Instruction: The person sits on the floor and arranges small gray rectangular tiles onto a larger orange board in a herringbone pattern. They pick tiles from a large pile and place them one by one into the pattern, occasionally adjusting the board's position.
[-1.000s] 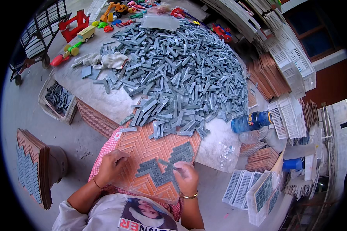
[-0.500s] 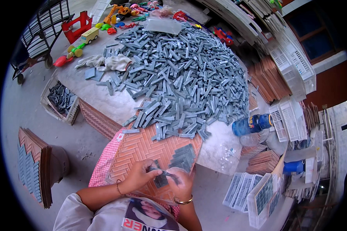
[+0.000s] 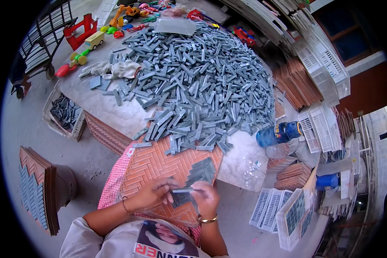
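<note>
My right hand pinches the end of a narrow grey stone tile strip, held nearly level just above the board. The strip's other end reaches toward my left hand, whose fingers are curled and partly blurred, with a grey tile strip by its fingertips. Under both hands lies an orange board with herringbone grooves, tilted across my lap. Dark grey strips fill some of its grooves on the right side, and another dark patch shows below my fingers.
A large heap of grey strips covers the table beyond the board. White gloves and toys lie at the far left, a blue bottle at the right. Stacked boards stand at left; white crates sit at lower right.
My hands have moved slightly apart. The strip between them has turned from slanting to nearly level, its end in my right fingers. The whole view has shifted a little.
</note>
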Demonstrator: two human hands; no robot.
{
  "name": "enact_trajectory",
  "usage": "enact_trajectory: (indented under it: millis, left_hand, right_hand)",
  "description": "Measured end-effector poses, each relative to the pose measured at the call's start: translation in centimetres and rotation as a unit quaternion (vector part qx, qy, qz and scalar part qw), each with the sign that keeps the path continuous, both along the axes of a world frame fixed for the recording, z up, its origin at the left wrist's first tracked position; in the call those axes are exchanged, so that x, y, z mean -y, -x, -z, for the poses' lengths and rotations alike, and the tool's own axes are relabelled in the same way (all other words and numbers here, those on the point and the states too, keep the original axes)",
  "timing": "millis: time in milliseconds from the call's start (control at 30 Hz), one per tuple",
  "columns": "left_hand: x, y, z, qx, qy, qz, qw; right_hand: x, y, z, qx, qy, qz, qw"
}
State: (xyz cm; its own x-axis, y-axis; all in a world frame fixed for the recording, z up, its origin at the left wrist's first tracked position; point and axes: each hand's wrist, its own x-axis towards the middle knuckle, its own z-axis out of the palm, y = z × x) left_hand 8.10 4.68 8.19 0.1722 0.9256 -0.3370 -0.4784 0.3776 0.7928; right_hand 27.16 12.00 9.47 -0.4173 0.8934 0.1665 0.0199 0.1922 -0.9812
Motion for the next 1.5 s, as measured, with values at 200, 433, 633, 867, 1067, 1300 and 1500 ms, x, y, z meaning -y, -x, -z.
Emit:
enact_trajectory:
  millis: [200,433,633,867,1067,1300,1500]
  left_hand:
    - [0.4,3.3,0.6,-0.216,-0.022,-0.103,0.971]
    - [1.3,3.8,1.6,-0.226,-0.056,-0.138,0.963]
    - [1.2,4.3,1.0,-0.219,-0.048,-0.137,0.965]
    - [0.7,4.0,0.3,-0.438,-0.094,-0.117,0.886]
    - [-2.1,4.2,1.9,-0.566,-0.182,-0.125,0.794]
    - [-8.2,2.5,2.5,-0.614,-0.156,-0.111,0.766]
    - [-7.7,2.0,4.2,-0.658,-0.183,-0.114,0.721]
  right_hand:
    - [-5.2,1.6,-0.2,0.213,0.010,-0.097,0.972]
    - [-6.7,3.5,2.1,0.330,-0.024,-0.230,0.915]
    - [-6.0,3.1,3.4,0.339,-0.143,-0.262,0.892]
    - [-5.3,3.6,1.8,0.371,-0.201,-0.184,0.888]
    - [-6.6,6.2,2.6,0.371,-0.158,-0.012,0.915]
    - [-8.6,8.9,5.3,0.340,-0.130,0.084,0.927]
    - [-6.7,5.8,3.3,0.430,-0.145,0.015,0.891]
